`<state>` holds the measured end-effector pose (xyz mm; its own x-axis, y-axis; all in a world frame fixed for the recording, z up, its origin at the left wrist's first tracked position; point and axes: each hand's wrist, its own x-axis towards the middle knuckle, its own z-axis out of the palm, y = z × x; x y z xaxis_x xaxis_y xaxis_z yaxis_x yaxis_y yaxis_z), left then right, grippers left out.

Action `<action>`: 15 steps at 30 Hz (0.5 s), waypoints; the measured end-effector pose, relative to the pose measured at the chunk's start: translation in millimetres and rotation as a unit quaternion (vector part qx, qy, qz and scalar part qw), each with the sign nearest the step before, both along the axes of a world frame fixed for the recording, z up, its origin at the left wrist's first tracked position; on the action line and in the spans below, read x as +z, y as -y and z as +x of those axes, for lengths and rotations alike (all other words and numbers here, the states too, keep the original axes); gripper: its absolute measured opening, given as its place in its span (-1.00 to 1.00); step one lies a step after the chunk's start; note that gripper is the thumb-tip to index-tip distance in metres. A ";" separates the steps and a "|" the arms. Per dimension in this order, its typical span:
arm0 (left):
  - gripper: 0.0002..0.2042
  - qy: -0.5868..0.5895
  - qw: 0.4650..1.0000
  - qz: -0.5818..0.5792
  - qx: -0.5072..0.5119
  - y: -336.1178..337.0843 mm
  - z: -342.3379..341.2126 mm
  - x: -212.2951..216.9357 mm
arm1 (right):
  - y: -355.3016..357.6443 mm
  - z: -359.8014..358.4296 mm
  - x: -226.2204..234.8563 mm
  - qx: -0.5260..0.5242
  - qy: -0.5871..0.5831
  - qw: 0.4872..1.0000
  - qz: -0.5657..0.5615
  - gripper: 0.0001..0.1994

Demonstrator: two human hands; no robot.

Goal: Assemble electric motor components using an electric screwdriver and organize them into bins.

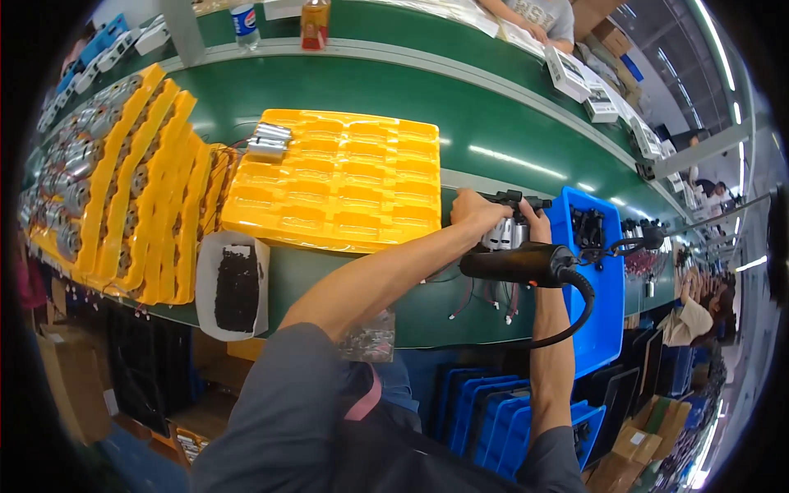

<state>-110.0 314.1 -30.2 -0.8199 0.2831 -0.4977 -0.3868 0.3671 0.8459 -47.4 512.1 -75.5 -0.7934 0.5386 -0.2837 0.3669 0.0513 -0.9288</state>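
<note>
A small silver motor (503, 234) with a black fitting on top stands near the right end of the green worktop (329, 90), between the big yellow tray (337, 177) and the blue bin (604, 304). The left hand (477, 212) is clamped on the motor's top from the tray side, steadying it. The right hand (538, 226) is at its other side, fingers closed around the black powered screwdriver (518, 263), whose thick cable loops down past the worktop's near edge. Thin wires trail from the motor toward that edge.

By the look of it the fastening step is in hand: the fitting is being driven onto the motor. The next move would call for keeping the driver square to the screw while the left hand stops the body turning.

Two finished silver motors (269, 140) lie at the yellow tray's far left corner. Left of it stand stacked yellow trays (156, 189) loaded with motors, and a white tub of black parts (237, 287) sits at the near edge.
</note>
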 end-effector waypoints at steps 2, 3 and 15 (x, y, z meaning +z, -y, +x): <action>-0.48 -0.014 1.000 0.019 -0.003 2.5 1.1 8.8 | 0.2 4.7 -3.3 -0.001 -0.067 0.998 -0.010 -0.41; -0.48 -0.014 1.000 0.023 -0.007 -0.5 2.9 13.4 | -0.5 6.3 -3.4 0.000 -0.100 0.995 -0.014 -0.43; -0.57 -0.056 0.995 0.079 -0.020 -2.8 -74.2 70.6 | 17.7 -75.3 76.6 0.022 -0.149 0.979 -0.139 -0.67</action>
<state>-184.2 316.9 40.4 -0.8545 0.3843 -0.3496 -0.2736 0.2391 0.9317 -122.7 494.3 1.1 -0.8839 0.4372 -0.1660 0.0801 -0.2082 -0.9748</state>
